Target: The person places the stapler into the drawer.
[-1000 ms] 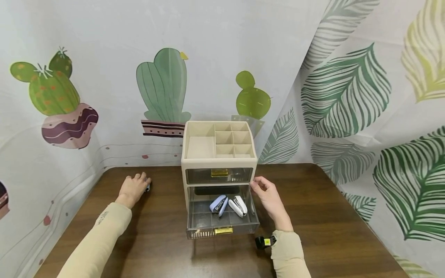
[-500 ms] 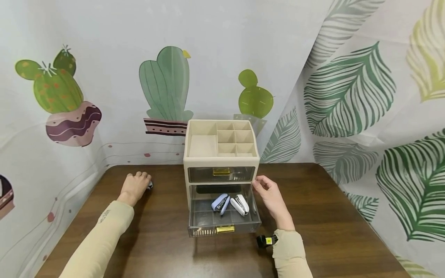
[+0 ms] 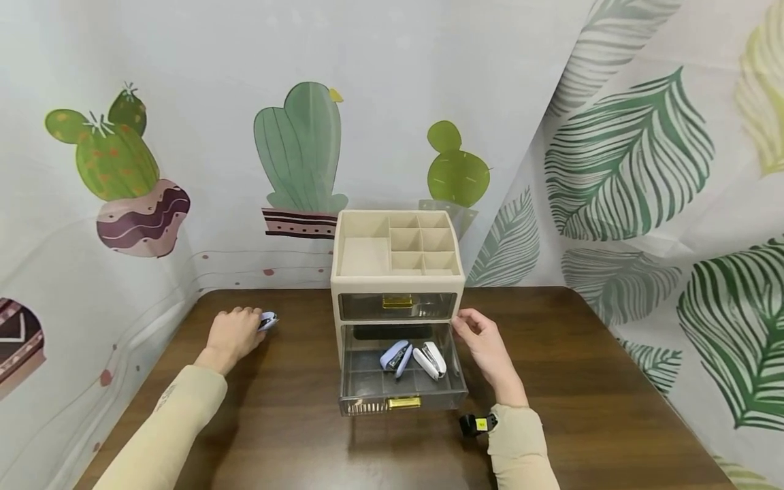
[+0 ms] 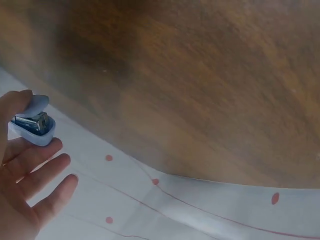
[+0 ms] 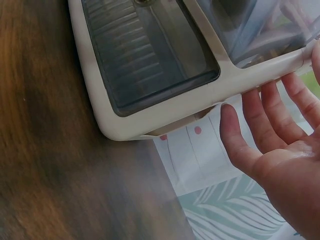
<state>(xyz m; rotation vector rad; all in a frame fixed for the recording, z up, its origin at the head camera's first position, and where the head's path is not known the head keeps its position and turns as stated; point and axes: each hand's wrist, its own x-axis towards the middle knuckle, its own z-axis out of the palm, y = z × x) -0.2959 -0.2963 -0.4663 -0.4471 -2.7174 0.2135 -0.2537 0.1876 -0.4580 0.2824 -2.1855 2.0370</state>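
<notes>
We've got the left hand (image 3: 231,335) out on the dark brown wooden table (image 3: 294,435), well left of the cream plastic desk organiser w/ two smoky see-through drawers (image 3: 397,286). It pinches a small pale-blue plastic mini stapler (image 4: 32,123) between thumb and forefinger; the other fingers lie loose and straight below it. We judge the stapler light and stiff, w/ a smooth, probably slick shell, so a side pinch across the body, clear of the metal mouth, looks the sound hold.

The right hand (image 3: 486,347) sits at the organiser's right side, fingers relaxed and spread, tips on or just off the cream frame; it grasps nothing. The lower drawer (image 3: 401,388) stands pulled out, w/ a second pale-blue stapler (image 3: 396,357) and a white stapler (image 3: 431,361) side by side inside.

Hard to read: in the head view the held stapler is mostly behind the fingers, only its tip showing. We can't tell if it's lifted or touching the table. The upper drawer's contents don't read through the tinted front. Both wrist views are blurred.
</notes>
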